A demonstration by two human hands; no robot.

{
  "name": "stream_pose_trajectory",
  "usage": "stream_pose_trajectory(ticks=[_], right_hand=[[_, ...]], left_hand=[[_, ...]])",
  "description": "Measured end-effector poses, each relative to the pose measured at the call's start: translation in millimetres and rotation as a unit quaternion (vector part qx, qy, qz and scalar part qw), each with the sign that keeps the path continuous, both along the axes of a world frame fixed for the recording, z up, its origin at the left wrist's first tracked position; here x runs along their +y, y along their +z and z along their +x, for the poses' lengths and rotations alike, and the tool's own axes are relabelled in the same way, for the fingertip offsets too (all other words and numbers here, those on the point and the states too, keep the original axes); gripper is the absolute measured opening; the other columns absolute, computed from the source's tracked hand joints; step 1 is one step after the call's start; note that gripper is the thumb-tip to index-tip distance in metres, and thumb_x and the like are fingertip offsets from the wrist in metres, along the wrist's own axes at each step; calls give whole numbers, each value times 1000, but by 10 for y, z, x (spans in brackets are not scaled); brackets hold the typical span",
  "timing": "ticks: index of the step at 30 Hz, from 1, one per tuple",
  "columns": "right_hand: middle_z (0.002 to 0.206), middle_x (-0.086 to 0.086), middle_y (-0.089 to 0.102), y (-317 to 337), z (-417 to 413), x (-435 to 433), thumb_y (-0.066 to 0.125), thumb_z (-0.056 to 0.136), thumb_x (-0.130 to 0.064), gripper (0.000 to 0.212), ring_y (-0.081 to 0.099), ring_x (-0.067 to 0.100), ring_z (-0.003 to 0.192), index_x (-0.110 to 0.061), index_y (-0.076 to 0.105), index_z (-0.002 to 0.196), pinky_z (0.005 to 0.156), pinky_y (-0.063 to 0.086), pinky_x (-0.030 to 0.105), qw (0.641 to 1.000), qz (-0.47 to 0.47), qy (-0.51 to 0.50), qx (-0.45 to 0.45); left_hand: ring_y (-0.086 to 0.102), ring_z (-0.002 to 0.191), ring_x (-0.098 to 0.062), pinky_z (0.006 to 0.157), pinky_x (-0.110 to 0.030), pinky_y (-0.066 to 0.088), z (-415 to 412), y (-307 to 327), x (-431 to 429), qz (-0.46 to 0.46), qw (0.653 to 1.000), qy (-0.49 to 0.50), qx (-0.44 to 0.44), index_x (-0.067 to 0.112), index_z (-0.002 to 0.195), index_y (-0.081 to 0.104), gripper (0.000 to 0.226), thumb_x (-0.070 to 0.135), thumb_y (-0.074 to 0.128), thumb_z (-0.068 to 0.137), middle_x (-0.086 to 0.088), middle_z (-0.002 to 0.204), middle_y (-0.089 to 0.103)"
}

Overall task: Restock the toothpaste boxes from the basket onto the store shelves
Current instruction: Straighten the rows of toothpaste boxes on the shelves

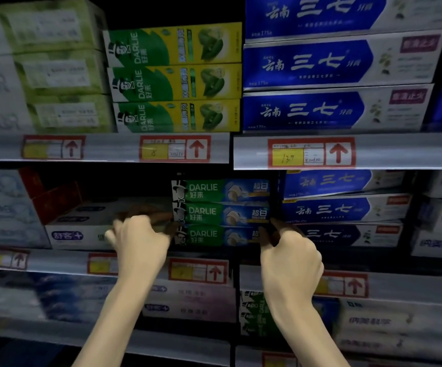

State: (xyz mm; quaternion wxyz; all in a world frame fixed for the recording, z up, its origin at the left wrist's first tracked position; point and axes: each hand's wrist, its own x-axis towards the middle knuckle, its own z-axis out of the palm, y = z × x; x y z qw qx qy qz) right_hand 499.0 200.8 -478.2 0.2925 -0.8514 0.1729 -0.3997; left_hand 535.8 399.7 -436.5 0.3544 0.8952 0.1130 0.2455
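A stack of three green-and-blue Darlie toothpaste boxes [221, 213] stands on the middle shelf [63, 262]. My left hand [141, 241] presses against the stack's left end at the lower boxes, fingers curled. My right hand [290, 256] grips the right end of the bottom box, fingertips hidden behind it. Both forearms reach up from the bottom of the view. The basket is out of sight.
Blue-and-white boxes [344, 210] sit right of the stack, white boxes [82, 234] and red boxes [55, 200] to its left. Above are green-yellow Darlie boxes [174, 80] and large blue boxes [333, 62]. Price rails with red arrow tags [174, 149] line each shelf edge.
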Motion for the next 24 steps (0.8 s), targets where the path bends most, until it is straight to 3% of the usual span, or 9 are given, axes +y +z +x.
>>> stream_pose_trajectory(ticks=[3, 6, 12, 16, 20, 22, 24], right_hand=[[74, 11, 72, -23, 43, -9, 76, 92, -22, 13, 65, 39, 62, -13, 79, 100, 56, 50, 37, 999, -11, -14, -27], [66, 10, 69, -52, 88, -21, 81, 87, -16, 9, 63, 37, 55, -12, 79, 95, 53, 42, 31, 999, -18, -29, -40], [56, 10, 62, -88, 130, -33, 86, 79, -6, 12, 58, 35, 44, -6, 74, 76, 51, 37, 28, 998, -22, -43, -50], [61, 11, 65, -75, 89, -2, 87, 81, -13, 16, 60, 36, 47, -10, 79, 94, 49, 40, 30, 997, -41, -30, -49], [56, 8, 63, 16, -15, 95, 86, 81, -22, 32, 60, 34, 45, -5, 77, 107, 49, 37, 29, 998, -48, -17, -23], [65, 6, 68, 126, -68, 156, 76, 90, -28, 51, 67, 34, 59, -10, 64, 136, 55, 41, 33, 999, -35, 5, 17], [83, 5, 73, 226, -73, 187, 63, 99, -34, 64, 71, 31, 79, -17, 41, 157, 66, 45, 35, 999, -6, 28, 42]], left_hand=[[34, 122, -42, 105, -47, 29, 19, -40, 51, 16, 1000, 0, -23, 9, 99, 80, 13, 6, 70, 91, -23, 105, 60], [37, 119, -41, 102, -47, 30, 75, -114, 102, 22, 999, 10, -27, 7, 92, 79, 10, 3, 70, 89, -13, 87, 53], [39, 116, -38, 100, -42, 24, 199, -190, 174, -18, 999, 6, -35, 12, 91, 82, 16, 0, 74, 84, -19, 105, 70], [43, 116, -37, 93, -38, 23, 181, -207, 185, -8, 997, -18, -69, 25, 92, 82, 12, 16, 79, 86, -12, 106, 73], [50, 124, -33, 112, -49, 37, 154, -162, 211, -83, 989, -66, -103, 42, 115, 75, 31, 42, 79, 85, 2, 110, 74], [59, 121, -25, 113, -53, 42, 133, -96, 178, -118, 982, -100, -110, 39, 122, 74, 43, 52, 81, 82, 18, 103, 71], [68, 100, -23, 97, -43, 54, 131, -27, 108, -154, 974, -121, -112, 30, 128, 73, 44, 39, 82, 87, 16, 102, 72]])
